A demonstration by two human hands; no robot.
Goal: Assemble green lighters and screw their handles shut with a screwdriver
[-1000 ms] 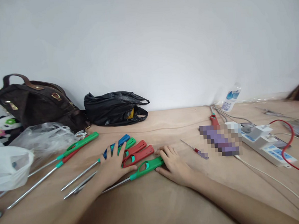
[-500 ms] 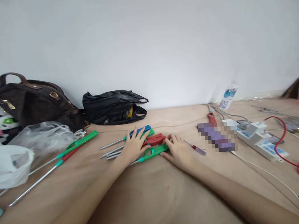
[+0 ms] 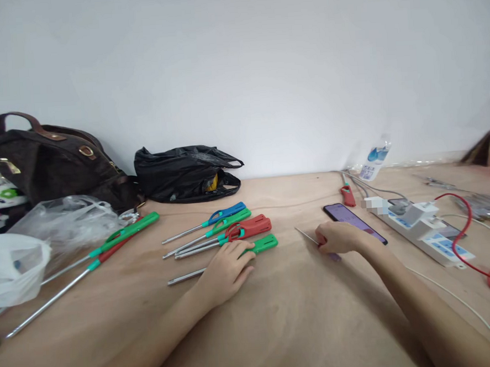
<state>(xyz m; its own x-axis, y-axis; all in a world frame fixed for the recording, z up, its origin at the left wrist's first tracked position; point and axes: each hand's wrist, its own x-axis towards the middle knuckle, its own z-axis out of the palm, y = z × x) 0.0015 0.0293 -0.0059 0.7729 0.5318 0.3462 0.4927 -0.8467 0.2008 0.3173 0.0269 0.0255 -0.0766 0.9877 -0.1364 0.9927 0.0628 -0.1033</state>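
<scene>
Several long-nosed lighters with blue, green and red handles lie side by side on the wooden table [image 3: 278, 314]. My left hand [image 3: 229, 270] rests on the nearest green lighter [image 3: 261, 244], fingers curled over its handle. The blue lighter [image 3: 226, 213] and red lighter [image 3: 251, 226] lie just behind it. My right hand [image 3: 337, 237] is closed around a small screwdriver [image 3: 308, 236], whose thin metal shaft sticks out to the left. A phone [image 3: 353, 219] with a purple screen lies right behind that hand.
A brown handbag [image 3: 53, 162] and a black plastic bag [image 3: 186, 173] stand at the wall. Clear and white plastic bags [image 3: 33, 246] and two more long lighters [image 3: 116, 244] lie at the left. A power strip [image 3: 430, 233] with red and white cables, and a bottle [image 3: 374, 159], are at the right.
My right hand left the lighters and moved right to close on the small screwdriver. My left hand slid back onto the front green lighter, leaving the others in a row.
</scene>
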